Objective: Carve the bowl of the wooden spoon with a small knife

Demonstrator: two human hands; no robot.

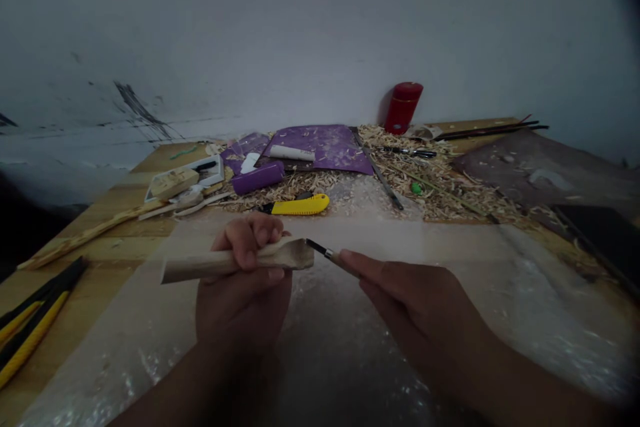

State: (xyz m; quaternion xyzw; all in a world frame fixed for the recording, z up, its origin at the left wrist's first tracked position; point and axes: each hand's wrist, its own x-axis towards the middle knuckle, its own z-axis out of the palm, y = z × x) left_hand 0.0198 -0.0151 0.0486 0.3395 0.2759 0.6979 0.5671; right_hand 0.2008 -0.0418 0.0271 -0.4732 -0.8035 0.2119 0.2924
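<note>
My left hand [245,280] is closed around a pale piece of wood [200,268], held nearly level above the clear plastic sheet. Its right end is wider and looks hollowed or shaped on the upper face. In my right hand [415,293] is a carving knife [345,263] with a slim dark blade, a metal collar and a wooden handle. The blade's tip meets the wide end of the wood, near its upper edge. Part of the handle is hidden inside my right hand.
Clear plastic sheeting [460,247] covers the table's front. Behind it lie a yellow utility knife [300,205], wood shavings [450,190], purple packaging [335,147] and a white tray [220,170]. A red container [403,108] leans against the wall. Yellow-black handled pliers or cutters [37,327] lie left; a dark phone-like slab [600,240] right.
</note>
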